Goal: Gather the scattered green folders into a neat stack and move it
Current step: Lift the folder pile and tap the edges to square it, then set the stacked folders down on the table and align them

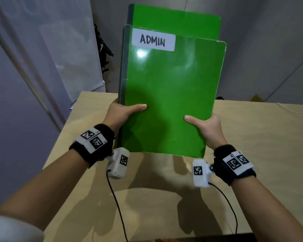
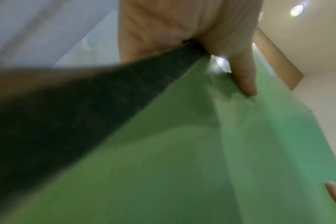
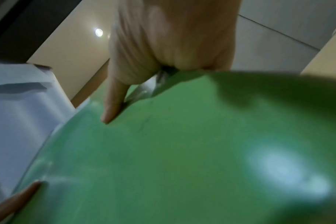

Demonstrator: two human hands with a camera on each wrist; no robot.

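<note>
Nearest the camera, both wrists carry black bands with white camera units. Just beyond, the left hand (image 1: 122, 110) grips the spine side of the folders, thumb flat on the front cover, and the right hand (image 1: 208, 126) pinches the opposite edge, thumb on top too. Between them the green folders (image 1: 166, 95) are up off the wooden surface (image 1: 251, 154), tilted toward the viewer, the front one labelled ADMIN (image 1: 153, 41). Gathering looks done, but the stack isn't neat: the rear folder (image 1: 175, 23) pokes out well past the front one. Squaring up and setting down are left. Grey walls (image 1: 269, 41) lie beyond.
</note>
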